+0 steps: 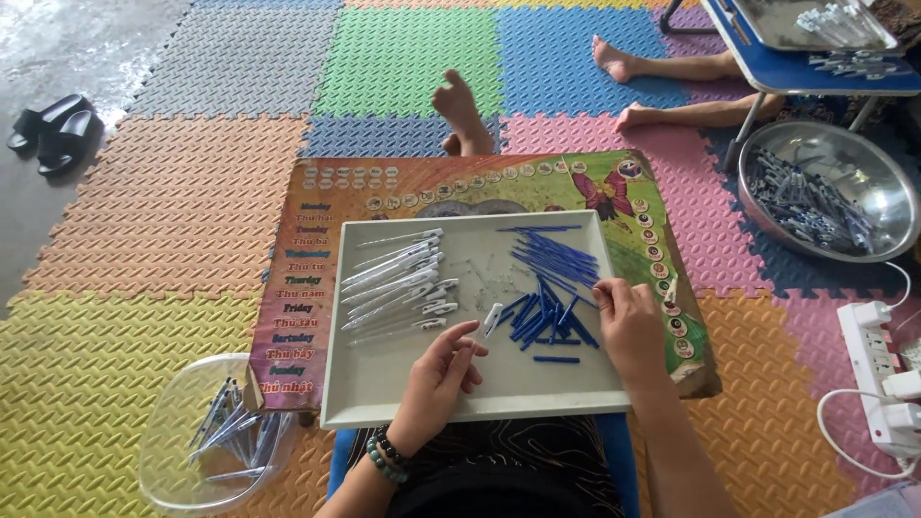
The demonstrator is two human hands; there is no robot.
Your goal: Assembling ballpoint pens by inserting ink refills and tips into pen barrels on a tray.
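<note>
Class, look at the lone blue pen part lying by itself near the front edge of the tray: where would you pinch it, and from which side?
Pinch the lone blue pen part at its middle, coming from above. It lies flat and crosswise on the grey tray, apart from the blue pile, so both long sides are free.

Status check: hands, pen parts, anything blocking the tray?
Left hand holds a white pen part in its fingers. Right hand rests on the blue refills. White barrels lie apart on the tray; nothing between.

A home floor used for piecework: coloured foam mats (192, 192), sandals (53, 129), pen parts in a tray (384, 384).
</note>
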